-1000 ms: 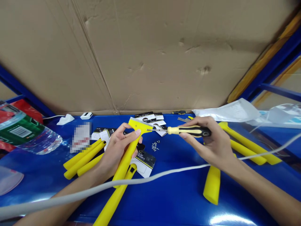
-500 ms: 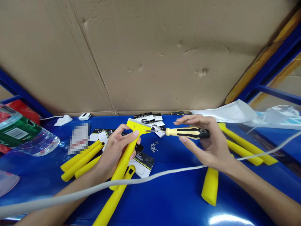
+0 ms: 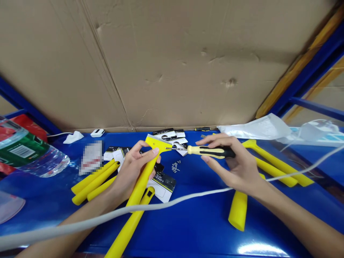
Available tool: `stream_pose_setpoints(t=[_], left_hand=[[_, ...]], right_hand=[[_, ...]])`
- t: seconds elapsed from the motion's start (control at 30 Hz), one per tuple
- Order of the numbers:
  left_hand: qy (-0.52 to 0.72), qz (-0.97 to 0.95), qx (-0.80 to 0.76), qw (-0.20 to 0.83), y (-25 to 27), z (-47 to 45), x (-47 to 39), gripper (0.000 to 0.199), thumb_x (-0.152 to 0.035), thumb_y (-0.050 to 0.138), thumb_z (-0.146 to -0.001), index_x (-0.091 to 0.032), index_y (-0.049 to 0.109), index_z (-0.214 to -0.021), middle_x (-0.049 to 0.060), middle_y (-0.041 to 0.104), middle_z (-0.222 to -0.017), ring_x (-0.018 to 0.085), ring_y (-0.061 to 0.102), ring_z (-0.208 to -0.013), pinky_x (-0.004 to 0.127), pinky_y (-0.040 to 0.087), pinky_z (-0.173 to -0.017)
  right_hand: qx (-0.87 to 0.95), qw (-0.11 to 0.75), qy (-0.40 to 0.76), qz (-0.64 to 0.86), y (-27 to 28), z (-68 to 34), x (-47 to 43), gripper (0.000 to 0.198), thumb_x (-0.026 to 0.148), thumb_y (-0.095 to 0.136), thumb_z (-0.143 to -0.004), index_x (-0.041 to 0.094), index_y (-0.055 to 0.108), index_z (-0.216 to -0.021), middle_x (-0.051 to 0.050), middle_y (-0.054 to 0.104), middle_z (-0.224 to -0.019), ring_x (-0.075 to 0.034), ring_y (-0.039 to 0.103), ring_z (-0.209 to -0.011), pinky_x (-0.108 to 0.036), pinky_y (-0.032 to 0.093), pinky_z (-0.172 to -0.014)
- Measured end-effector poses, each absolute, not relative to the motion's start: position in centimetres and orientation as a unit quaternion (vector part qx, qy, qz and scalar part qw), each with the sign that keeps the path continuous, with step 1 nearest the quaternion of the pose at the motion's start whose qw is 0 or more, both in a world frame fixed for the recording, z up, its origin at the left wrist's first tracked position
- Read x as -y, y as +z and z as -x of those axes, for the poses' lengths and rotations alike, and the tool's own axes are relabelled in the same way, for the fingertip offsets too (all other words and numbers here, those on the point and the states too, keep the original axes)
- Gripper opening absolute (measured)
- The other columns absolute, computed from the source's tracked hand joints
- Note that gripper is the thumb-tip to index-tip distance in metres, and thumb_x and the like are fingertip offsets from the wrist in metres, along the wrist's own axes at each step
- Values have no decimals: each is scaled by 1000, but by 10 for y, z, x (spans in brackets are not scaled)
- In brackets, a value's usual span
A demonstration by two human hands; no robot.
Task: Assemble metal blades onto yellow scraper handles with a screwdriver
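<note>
A yellow scraper with a wide head and a metal blade along its top edge is gripped in my left hand, thumb pressed just below the head. In my right hand is a screwdriver with a cream and black handle, held level between fingers and thumb. Its shaft points left, and the tip meets the right corner of the scraper head. Small loose screws lie on the blue table below the shaft. Printed cards lie partly behind the scraper.
Yellow handles lie at left, another handle in front, and more scrapers at right. A white cable crosses the foreground. At far left lies a bottle; a second screwdriver sits by the cardboard wall.
My right hand's fingers have closed more around the screwdriver handle and shifted slightly left. The scraper stays in my left hand, and the view has moved a little.
</note>
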State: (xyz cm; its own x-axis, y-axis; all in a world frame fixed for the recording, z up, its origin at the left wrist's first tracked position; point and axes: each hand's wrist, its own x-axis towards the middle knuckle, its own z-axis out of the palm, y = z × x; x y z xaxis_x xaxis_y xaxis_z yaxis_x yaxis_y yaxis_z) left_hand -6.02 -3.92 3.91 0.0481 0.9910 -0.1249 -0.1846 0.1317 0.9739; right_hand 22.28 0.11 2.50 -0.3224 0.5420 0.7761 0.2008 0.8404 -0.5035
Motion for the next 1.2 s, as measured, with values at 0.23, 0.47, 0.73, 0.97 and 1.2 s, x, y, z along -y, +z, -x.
stream_pose_setpoints(t=[0.23,0.47,0.73,0.97,1.2], left_hand=[[512,-430,-471,576,38,63,37,43,-41,84,-90,-27,46,-105,-1,72,-82,10,56,-41,18,37,-36],[506,-442,-471,572,35,62,38,42,-40,83,-91,-27,45,-105,-1,73,-81,12,58,-42,18,38,-37],[507,-439,-468,575,32,61,37,44,-41,85,-89,-26,47,-105,-1,73,-80,10,57,-40,18,38,-36],[507,-443,-470,570,36,60,39,45,-40,85,-89,-27,46,-106,-2,72,-80,11,59,-41,18,38,-36],[506,-452,-470,565,35,59,40,44,-39,83,-90,-27,43,-104,-1,73,-80,12,58,-40,18,38,-35]], right_hand=[[778,548,163,260,21,-217,3,28,14,83,-92,27,68,-111,-6,80,-106,-28,81,-105,-43,65,-90],[766,552,158,290,22,-216,5,26,20,86,-91,27,69,-110,-6,81,-105,-27,80,-104,-42,65,-87],[765,548,139,309,21,-217,6,25,30,88,-90,28,70,-107,-5,80,-99,-26,78,-92,-40,65,-75],[756,552,145,321,19,-216,6,25,31,90,-88,26,69,-99,-3,78,-92,-21,75,-80,-34,60,-67],[746,553,133,345,20,-217,7,24,35,89,-89,26,68,-95,-2,76,-87,-20,71,-72,-33,53,-58]])
